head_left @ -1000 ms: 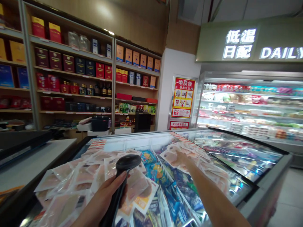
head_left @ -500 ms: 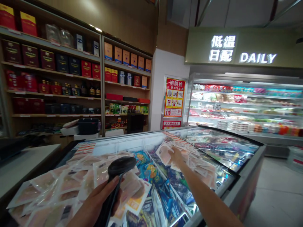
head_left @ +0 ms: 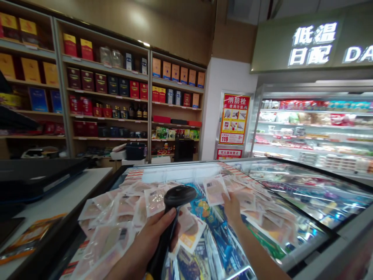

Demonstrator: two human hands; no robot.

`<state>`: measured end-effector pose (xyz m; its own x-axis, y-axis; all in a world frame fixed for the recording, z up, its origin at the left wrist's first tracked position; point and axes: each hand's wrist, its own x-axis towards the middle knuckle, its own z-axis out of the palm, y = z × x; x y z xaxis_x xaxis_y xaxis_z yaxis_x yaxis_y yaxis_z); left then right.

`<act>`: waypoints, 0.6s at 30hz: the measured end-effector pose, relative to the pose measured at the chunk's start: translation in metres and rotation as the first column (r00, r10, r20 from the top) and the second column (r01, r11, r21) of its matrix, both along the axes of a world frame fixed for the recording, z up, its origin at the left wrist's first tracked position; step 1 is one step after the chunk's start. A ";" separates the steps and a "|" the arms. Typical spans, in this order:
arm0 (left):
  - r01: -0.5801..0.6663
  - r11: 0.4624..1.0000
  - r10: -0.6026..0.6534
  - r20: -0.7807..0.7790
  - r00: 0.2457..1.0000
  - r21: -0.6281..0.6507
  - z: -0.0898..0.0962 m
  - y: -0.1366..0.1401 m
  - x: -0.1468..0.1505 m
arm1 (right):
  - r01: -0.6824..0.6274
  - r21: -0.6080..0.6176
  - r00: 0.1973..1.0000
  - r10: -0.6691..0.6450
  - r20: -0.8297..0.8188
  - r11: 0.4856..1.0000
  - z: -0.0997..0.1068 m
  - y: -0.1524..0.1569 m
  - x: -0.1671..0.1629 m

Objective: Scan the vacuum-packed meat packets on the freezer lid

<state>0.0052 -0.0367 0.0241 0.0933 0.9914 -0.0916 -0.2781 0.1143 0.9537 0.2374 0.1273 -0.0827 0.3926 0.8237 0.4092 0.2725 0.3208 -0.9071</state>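
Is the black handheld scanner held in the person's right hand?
No, the left hand grips the black handheld scanner, while the right hand holds a clear flat packet by its edge.

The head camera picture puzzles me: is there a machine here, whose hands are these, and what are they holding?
No robot here: these are a person's own bare hands, seen by a camera worn on their head, looking forward and down. The left hand grips a black handheld device that looks like a barcode scanner. The right hand pinches the edge of a flat, clear packet. Below is a store freezer; similar packets are heaped on both sides, though I can't tell whether on glass or inside. Between the heaps show colourful bags. Behind stand shelves of boxes.
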 end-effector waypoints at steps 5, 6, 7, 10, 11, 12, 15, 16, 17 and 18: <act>0.010 1.000 -0.010 0.037 0.999 -0.001 -0.001 -0.001 -0.001 | 0.040 0.042 0.998 -0.042 0.047 0.998 0.004 -0.008 -0.002; 0.011 1.000 -0.011 0.037 0.999 0.007 -0.002 -0.001 -0.002 | 0.037 0.039 0.998 -0.039 0.045 0.999 0.004 -0.009 -0.002; 0.012 1.000 -0.012 0.034 0.999 0.015 -0.003 0.000 -0.002 | 0.030 0.033 0.999 -0.031 0.039 0.999 0.004 -0.010 -0.003; 0.019 1.000 -0.020 0.019 1.000 0.016 -0.003 0.002 -0.004 | 0.028 0.017 0.999 -0.029 0.039 0.999 0.003 -0.011 -0.003; 0.006 1.000 -0.006 0.018 1.000 0.014 -0.003 0.003 -0.004 | 0.039 0.016 0.998 -0.040 0.047 0.999 0.002 -0.010 -0.004; -0.021 1.000 0.020 0.020 1.000 0.015 -0.002 0.004 -0.006 | 0.050 0.016 0.997 -0.051 0.059 0.999 0.002 -0.010 -0.004; -0.126 0.991 0.126 0.007 0.992 0.034 0.000 0.007 -0.011 | 0.060 -0.003 0.995 -0.060 0.083 0.998 0.000 -0.006 -0.006; -0.157 0.987 0.157 -0.005 0.988 0.036 0.001 0.008 -0.014 | 0.057 -0.019 0.994 -0.055 0.094 0.998 -0.001 -0.004 -0.008; -0.182 0.983 0.182 -0.017 0.983 0.036 0.002 0.009 -0.018 | 0.057 -0.036 0.992 -0.052 0.114 0.998 -0.001 -0.002 -0.010; -0.202 0.979 0.203 -0.028 0.979 0.034 0.002 0.010 -0.021 | 0.063 -0.050 0.988 -0.055 0.142 0.997 -0.001 0.001 -0.013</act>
